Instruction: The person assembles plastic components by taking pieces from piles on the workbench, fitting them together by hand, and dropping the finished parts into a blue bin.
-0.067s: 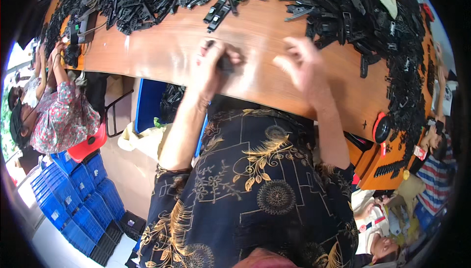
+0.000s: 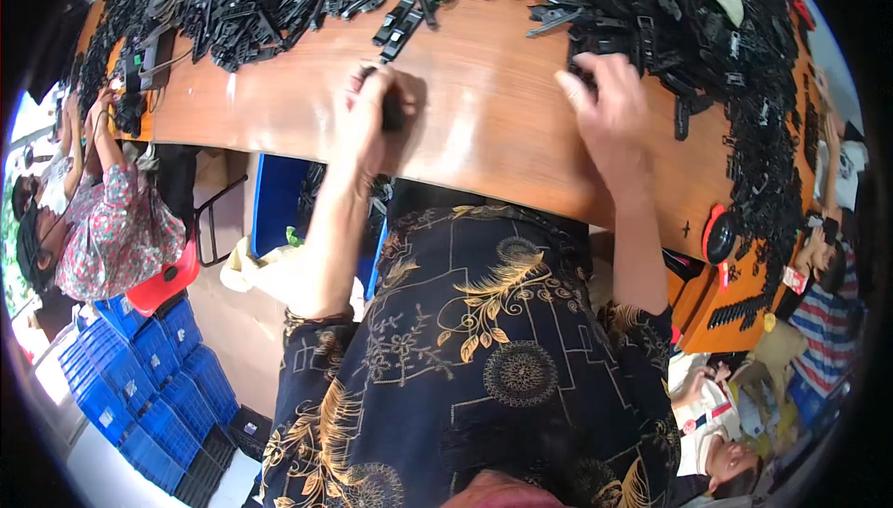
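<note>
My left hand (image 2: 366,115) is closed around a black plastic part (image 2: 393,112), over the wooden table (image 2: 484,108) near its front edge. Much of that part is hidden by my fingers and palm. Just beyond this hand, two long black plastic pieces (image 2: 402,33) lie side by side. My right hand (image 2: 609,103) is raised at the near edge of the right-hand heap of black plastic parts (image 2: 670,52). Its thumb stands apart from the bent fingers, and I see nothing between them.
Another heap of black parts (image 2: 270,10) covers the far left. A round red-and-black object (image 2: 719,234) sits at the table's right edge. Blue crates (image 2: 149,368) are stacked at lower left. A person in a flowered shirt (image 2: 121,229) works at left; others are at right.
My right hand has moved right and away from me, up to the heap. My left hand has shifted a little left with the black part.
</note>
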`<action>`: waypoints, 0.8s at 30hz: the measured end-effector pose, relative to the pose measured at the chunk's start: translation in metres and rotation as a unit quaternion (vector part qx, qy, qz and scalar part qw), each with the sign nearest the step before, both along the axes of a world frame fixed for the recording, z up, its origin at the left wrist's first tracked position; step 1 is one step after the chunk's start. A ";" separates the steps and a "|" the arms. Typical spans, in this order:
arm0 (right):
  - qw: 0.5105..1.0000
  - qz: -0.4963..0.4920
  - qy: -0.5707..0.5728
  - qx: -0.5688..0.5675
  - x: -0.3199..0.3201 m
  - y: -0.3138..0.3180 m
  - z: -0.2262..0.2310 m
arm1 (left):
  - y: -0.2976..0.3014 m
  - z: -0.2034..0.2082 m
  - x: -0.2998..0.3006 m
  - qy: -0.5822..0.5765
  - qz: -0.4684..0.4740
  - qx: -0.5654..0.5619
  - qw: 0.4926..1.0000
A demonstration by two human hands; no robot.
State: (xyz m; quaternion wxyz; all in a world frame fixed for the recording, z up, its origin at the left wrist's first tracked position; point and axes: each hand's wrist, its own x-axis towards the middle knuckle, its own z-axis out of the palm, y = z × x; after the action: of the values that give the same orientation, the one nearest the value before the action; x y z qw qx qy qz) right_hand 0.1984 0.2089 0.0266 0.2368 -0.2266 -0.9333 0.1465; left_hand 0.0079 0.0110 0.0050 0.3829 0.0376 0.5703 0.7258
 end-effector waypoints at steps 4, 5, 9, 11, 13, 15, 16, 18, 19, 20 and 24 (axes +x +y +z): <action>0.985 -0.062 -0.046 0.154 -0.004 0.029 -0.009 | 0.018 -0.008 -0.035 0.550 -0.074 -0.257 0.791; 0.985 -0.060 -0.036 0.160 -0.007 0.030 -0.013 | 0.023 -0.009 -0.040 0.630 -0.094 -0.291 0.714; 0.971 -0.090 -0.110 0.193 -0.014 0.026 -0.023 | 0.031 -0.007 -0.045 0.702 -0.151 -0.358 0.597; 0.974 -0.093 -0.133 0.157 -0.012 0.025 -0.024 | 0.029 -0.004 -0.039 0.708 -0.171 -0.358 0.584; 0.977 -0.082 -0.133 0.145 -0.009 0.025 -0.023 | 0.024 -0.002 -0.032 0.708 -0.189 -0.365 0.574; 0.979 -0.074 -0.135 0.131 -0.007 0.026 -0.024 | 0.019 0.000 -0.025 0.655 -0.199 -0.345 0.642; 0.982 -0.066 -0.135 0.118 -0.008 0.026 -0.024 | 0.020 0.000 -0.022 0.599 -0.200 -0.366 0.683; 0.984 -0.057 -0.134 0.105 -0.011 0.024 -0.025 | 0.021 -0.003 -0.013 0.494 -0.169 -0.270 0.809; 0.987 -0.051 -0.112 0.106 -0.013 0.023 -0.024 | 0.022 -0.004 -0.009 0.366 -0.132 -0.169 0.906; 0.989 -0.051 -0.097 0.104 -0.015 0.022 -0.023 | 0.023 -0.006 -0.003 0.243 -0.110 -0.103 0.958; 0.992 0.000 -0.009 -0.122 -0.018 0.008 -0.007 | 0.020 -0.012 0.015 0.068 -0.110 -0.034 0.991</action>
State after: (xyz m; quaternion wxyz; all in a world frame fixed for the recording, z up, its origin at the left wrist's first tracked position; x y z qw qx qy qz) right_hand 0.1805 0.2172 0.0197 0.1984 -0.2549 -0.9107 0.2575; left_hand 0.0226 0.0308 -0.0067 0.4219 0.1368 0.6120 0.6548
